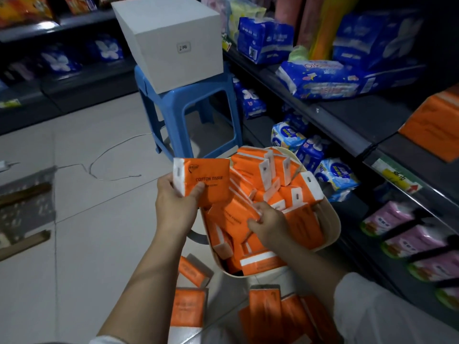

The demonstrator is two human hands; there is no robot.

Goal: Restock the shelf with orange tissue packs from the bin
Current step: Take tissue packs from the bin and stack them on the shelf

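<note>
Here, seen from the head camera looking down into a shop aisle, a cream bin [334, 219] sits on the floor, heaped with orange tissue packs. The left hand [173, 202] holds one pack [206, 180] upright just above the bin's near-left edge, thumb on its printed face and fingers curled behind, probably so the label reads correctly before shelving. The right hand [268, 224] reaches into the bin, its fingertips pinching the edge of a second pack [233, 216] that lies tilted on the heap, seemingly to lift two at once. More orange packs lie loose on the floor [188, 306] near the bin. To the right runs the dark shelf [367, 115], where a few orange packs [432, 125] already sit beside an open stretch, likely the spot to fill. Beyond the bin, a blue stool [188, 105] carries a white box [171, 40].
</note>
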